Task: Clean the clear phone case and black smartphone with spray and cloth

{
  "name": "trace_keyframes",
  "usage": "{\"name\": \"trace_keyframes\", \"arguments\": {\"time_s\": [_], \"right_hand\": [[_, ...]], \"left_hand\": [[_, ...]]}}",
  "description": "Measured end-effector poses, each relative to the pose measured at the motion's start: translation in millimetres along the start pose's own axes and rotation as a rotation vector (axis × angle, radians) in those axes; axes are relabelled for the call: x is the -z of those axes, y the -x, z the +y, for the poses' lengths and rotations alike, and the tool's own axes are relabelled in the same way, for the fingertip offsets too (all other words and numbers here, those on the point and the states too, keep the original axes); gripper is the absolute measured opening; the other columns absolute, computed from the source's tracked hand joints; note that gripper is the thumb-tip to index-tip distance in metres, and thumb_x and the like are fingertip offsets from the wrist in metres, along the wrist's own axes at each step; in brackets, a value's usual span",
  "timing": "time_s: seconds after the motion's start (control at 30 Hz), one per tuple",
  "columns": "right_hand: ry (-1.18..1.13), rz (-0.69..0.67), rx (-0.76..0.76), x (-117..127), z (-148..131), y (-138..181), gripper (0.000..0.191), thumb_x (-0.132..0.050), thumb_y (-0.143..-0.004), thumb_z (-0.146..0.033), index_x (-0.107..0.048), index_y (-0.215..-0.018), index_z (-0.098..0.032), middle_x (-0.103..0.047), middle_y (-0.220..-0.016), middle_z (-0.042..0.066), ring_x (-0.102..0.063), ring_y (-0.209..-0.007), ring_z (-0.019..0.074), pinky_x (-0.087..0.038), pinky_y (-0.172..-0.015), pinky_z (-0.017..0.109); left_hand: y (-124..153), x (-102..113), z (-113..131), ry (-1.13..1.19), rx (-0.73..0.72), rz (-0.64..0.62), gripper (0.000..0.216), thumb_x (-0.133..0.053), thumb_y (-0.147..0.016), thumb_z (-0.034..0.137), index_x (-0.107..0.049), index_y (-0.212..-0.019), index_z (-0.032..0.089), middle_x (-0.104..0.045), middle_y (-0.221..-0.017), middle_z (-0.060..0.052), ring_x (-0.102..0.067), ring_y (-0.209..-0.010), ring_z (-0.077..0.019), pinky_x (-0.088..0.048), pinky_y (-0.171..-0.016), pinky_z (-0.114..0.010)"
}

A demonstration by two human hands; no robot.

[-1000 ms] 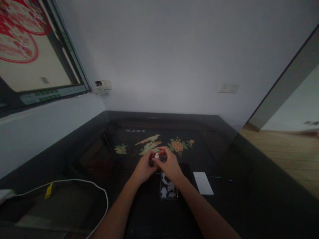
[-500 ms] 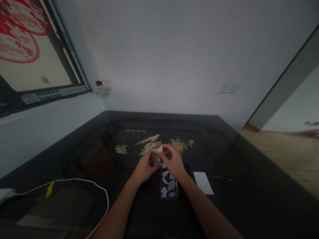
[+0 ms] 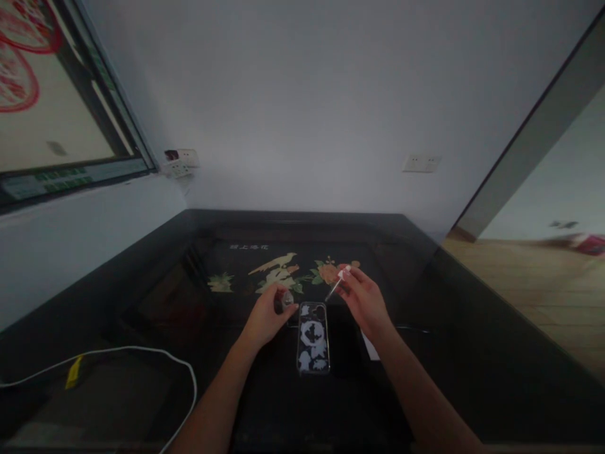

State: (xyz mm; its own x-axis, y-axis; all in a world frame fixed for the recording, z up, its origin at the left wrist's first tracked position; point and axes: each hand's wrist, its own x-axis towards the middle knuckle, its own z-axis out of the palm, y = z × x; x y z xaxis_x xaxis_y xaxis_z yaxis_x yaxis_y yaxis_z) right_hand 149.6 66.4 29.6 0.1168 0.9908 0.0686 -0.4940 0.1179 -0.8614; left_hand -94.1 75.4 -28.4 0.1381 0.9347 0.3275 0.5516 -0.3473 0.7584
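Observation:
My left hand (image 3: 265, 316) is closed around a small clear bottle (image 3: 287, 299), its fingers covering part of it. In my right hand (image 3: 367, 304), thumb and fingers pinch the white top of a dropper (image 3: 335, 288). Its thin clear tube slants down to the left, with the tip near the upper right corner of a phone case (image 3: 312, 339). That case is see-through with white leaf-like shapes and a ring, and it lies flat on the black table between my forearms. Whether the tip touches it I cannot tell.
A white card or paper (image 3: 371, 349) lies partly under my right wrist. On the left, a white cable (image 3: 142, 348) with a yellow tag (image 3: 74, 372) curves over the black table (image 3: 472, 378). Wall sockets (image 3: 422, 163) sit beyond the far edge.
My hands have moved apart. The dropper is now out of the bottle, carried to the right in my right hand, while the bottle stays in my left. The whole phone case shows now.

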Motion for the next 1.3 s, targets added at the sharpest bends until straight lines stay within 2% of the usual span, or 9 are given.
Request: {"name": "trace_keyframes", "arguments": {"time_s": [0.17, 0.3, 0.37, 0.43, 0.53, 0.67, 0.87, 1.03, 1.3], "right_hand": [[0.077, 0.097, -0.041, 50.3, -22.1, 16.0, 0.034, -0.091, -0.069, -0.046, -0.079, -0.092, -0.024, -0.077, -0.099, 0.006, -0.07, -0.094, 0.0212, -0.056, -0.081, 0.033], [0.218, 0.134, -0.006, 86.3, -25.2, 22.4, 0.037, -0.089, -0.072, -0.049, -0.08, -0.098, -0.024, -0.078, -0.101, 0.008, -0.071, -0.101, 0.0229, -0.055, -0.084, 0.033], [0.269, 0.143, 0.034, 99.4, -22.2, 23.3, 0.037, -0.086, -0.075, -0.051, -0.08, -0.101, -0.024, -0.079, -0.103, 0.008, -0.071, -0.102, 0.023, -0.056, -0.085, 0.033], [0.322, 0.149, 0.07, 108.3, -18.2, 23.8, 0.039, -0.083, -0.078, -0.054, -0.08, -0.102, -0.023, -0.079, -0.105, 0.009, -0.072, -0.102, 0.0247, -0.057, -0.084, 0.034], [0.44, 0.132, 0.099, 114.6, -14.5, 25.4, 0.042, -0.078, -0.082, -0.056, -0.079, -0.107, -0.022, -0.079, -0.109, 0.011, -0.073, -0.103, 0.0281, -0.058, -0.084, 0.038], [0.554, 0.092, 0.158, 115.1, -16.4, 29.2, 0.039, -0.075, -0.085, -0.054, -0.079, -0.107, -0.022, -0.079, -0.11, 0.012, -0.074, -0.102, 0.029, -0.059, -0.087, 0.042], [0.565, 0.058, 0.166, 113.7, -19.8, 31.7, 0.037, -0.077, -0.083, -0.054, -0.079, -0.099, -0.021, -0.08, -0.103, 0.011, -0.075, -0.097, 0.0277, -0.059, -0.091, 0.043], [0.56, 0.011, 0.154, 110.8, -18.1, 33.7, 0.034, -0.077, -0.083, -0.053, -0.079, -0.094, -0.021, -0.08, -0.098, 0.009, -0.075, -0.094, 0.0252, -0.058, -0.089, 0.039], [0.581, -0.021, 0.144, 106.7, -18.4, 35.7, 0.033, -0.078, -0.081, -0.053, -0.078, -0.088, -0.021, -0.078, -0.092, 0.008, -0.072, -0.088, 0.024, -0.058, -0.082, 0.037]], "left_hand": [[0.6, -3.3, -2.6, -0.051, -0.026, -0.003, 0.031, -0.074, -0.083, 0.041, -0.059, -0.104, 0.023, -0.065, -0.1, -0.005, -0.064, -0.092, -0.0225, -0.052, -0.08, -0.037], [0.5, 5.0, 9.2, -0.092, -0.071, 0.185, 0.057, -0.079, -0.078, 0.049, -0.053, -0.12, 0.022, -0.061, -0.115, -0.008, -0.062, -0.107, -0.0271, -0.052, -0.094, -0.045], [2.6, 10.9, 25.6, -0.108, -0.122, 0.314, 0.04, -0.067, -0.089, 0.045, -0.054, -0.119, 0.022, -0.061, -0.114, -0.009, -0.061, -0.108, -0.0274, -0.051, -0.093, -0.045], [8.4, 11.6, 49.3, -0.159, -0.225, 0.347, 0.022, -0.063, -0.092, 0.037, -0.058, -0.107, 0.022, -0.063, -0.103, -0.007, -0.061, -0.098, -0.0259, -0.051, -0.087, -0.043], [23.0, -4.7, 91.4, -0.26, -0.433, 0.048, 0.007, -0.056, -0.095, 0.028, -0.06, -0.091, 0.024, -0.065, -0.091, -0.006, -0.061, -0.09, -0.0236, -0.05, -0.084, -0.04], [35.9, -46.9, 132.6, -0.442, -0.647, -0.348, 0.012, -0.055, -0.097, 0.028, -0.066, -0.1, 0.024, -0.068, -0.097, -0.007, -0.06, -0.096, -0.0251, -0.047, -0.088, -0.043], [26.3, -86.2, 135.9, -0.52, -0.694, -0.468, 0.02, -0.071, -0.091, 0.038, -0.07, -0.101, 0.021, -0.069, -0.102, -0.007, -0.058, -0.102, -0.0267, -0.043, -0.088, -0.042], [29.6, -95.9, 125.8, -0.473, -0.693, -0.522, 0.021, -0.072, -0.091, 0.037, -0.072, -0.106, 0.022, -0.072, -0.103, -0.005, -0.058, -0.105, -0.025, -0.04, -0.089, -0.04], [35.3, -102.4, 123.1, -0.46, -0.681, -0.52, 0.012, -0.067, -0.094, 0.028, -0.074, -0.09, 0.021, -0.074, -0.092, -0.006, -0.06, -0.099, -0.0238, -0.04, -0.088, -0.041]]}}
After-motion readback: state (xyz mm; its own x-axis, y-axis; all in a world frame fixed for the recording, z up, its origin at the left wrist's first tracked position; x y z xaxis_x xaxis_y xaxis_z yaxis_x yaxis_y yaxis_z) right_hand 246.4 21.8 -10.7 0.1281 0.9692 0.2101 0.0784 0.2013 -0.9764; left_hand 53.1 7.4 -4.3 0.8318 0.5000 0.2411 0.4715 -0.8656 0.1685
